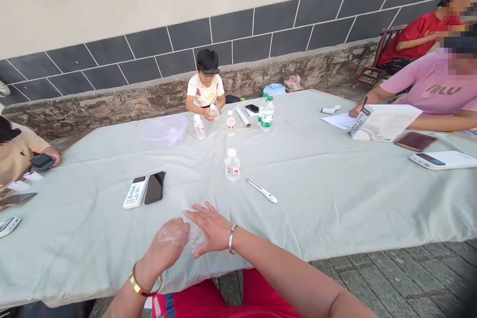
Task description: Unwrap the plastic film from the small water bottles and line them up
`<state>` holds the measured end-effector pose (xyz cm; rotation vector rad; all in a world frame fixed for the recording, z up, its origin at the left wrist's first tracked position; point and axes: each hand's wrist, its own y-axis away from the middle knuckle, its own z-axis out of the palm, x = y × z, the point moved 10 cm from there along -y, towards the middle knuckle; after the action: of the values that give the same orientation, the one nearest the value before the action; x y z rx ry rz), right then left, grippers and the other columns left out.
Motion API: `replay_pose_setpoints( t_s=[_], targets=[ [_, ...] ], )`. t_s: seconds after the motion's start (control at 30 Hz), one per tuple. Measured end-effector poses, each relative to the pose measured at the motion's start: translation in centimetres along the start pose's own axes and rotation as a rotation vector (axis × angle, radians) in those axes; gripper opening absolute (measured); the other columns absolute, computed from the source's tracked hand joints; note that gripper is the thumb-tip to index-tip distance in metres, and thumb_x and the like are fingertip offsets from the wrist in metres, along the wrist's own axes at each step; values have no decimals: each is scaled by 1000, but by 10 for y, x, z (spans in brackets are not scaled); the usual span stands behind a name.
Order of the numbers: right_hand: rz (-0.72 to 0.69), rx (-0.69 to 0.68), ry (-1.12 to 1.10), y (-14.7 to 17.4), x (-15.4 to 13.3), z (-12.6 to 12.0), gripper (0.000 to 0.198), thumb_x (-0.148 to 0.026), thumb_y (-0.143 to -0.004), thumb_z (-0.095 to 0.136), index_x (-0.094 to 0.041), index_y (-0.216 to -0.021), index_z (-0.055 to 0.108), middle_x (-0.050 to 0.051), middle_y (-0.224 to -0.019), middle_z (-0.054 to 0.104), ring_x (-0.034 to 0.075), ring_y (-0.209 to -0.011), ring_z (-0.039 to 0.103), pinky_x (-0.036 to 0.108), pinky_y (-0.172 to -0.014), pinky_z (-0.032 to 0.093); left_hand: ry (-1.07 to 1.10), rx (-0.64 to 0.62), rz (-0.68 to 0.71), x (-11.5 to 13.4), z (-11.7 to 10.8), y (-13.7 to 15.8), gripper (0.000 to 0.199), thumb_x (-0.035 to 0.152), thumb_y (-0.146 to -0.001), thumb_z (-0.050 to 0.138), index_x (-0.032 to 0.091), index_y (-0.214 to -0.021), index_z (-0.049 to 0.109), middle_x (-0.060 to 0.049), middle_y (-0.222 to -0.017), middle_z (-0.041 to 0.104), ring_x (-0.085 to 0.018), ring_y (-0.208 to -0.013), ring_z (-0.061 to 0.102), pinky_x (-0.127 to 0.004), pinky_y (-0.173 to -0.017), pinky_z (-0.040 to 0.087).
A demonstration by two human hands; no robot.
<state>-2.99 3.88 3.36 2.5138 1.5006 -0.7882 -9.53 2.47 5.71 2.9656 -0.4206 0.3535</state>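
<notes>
Some clear plastic film seems to cover the back of the left hand and shows loose beside the right hand, near the front edge of the cloth-covered table. The left is curled, its hold hidden; the right spreads wide, gripping nothing visible. Work looks partway: one hand's back covered, loose film remaining

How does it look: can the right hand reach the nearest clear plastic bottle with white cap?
Probably yes: only pale grey-green tablecloth shows between the right hand and that bottle, though crinkled clear film by the fingers might hinder it.
</notes>
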Motion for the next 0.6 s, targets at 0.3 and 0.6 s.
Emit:
replay_pose_setpoints(
  t_s=[0.3,0.6],
  targets=[
    [174,-5,-587,30,4,65,19,-35,-80,61,-18,-73,68,0,-74,66,12,-71,60,21,-68,44,1129,240,-339,-34,-36,31,28,45,-69,68,19,-71,57,3,-61,60,-12,-62,55,-25,-64,43],
    [192,493,-894,57,32,-55,86,-57,-68,69,-24,-139,34,13,-151,27,25,-137,28,45,-112,22,1067,113,-307,2,-24,20,27,42,-67,72,18,-71,61,2,-59,61,-12,-60,55,-25,-62,44]
  ],
)
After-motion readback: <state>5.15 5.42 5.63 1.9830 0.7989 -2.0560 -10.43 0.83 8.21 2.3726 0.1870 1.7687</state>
